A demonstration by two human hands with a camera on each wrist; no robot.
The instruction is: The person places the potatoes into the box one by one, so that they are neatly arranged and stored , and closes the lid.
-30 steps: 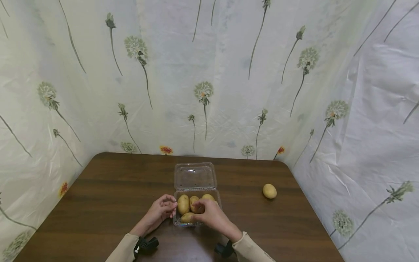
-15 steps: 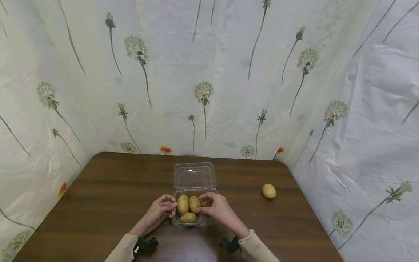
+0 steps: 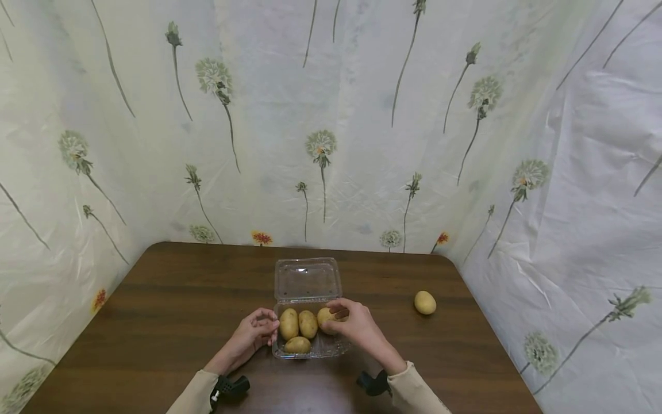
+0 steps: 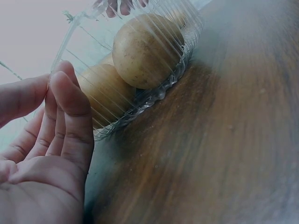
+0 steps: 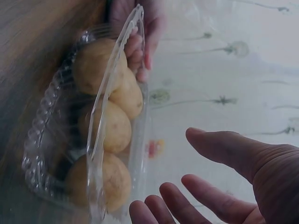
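Observation:
A clear plastic clamshell box [image 3: 331, 348] stands on the table with its lid [image 3: 307, 280] folded back, and several potatoes lie in it. My left hand [image 3: 253, 334] pinches the box's left rim between thumb and fingers; the left wrist view shows potatoes [image 4: 147, 51] behind the ribbed wall. Above the box's right side is my right hand [image 3: 362, 329], fingers spread and holding nothing in the right wrist view. Beside its fingertips in the head view lies the back-right potato [image 3: 326, 319], partly hidden by them. A front potato [image 3: 297, 345] lies crosswise on the left.
Another potato [image 3: 425, 302] lies alone on the brown wooden table [image 3: 207, 287], toward the right edge. A flower-printed curtain [image 3: 320, 190] stands behind and on both sides of the table.
My right hand has moved right, from over the middle potatoes to the back-right one, which shows more fully now. Its fingers have come off the potatoes. My left hand stays on the rim.

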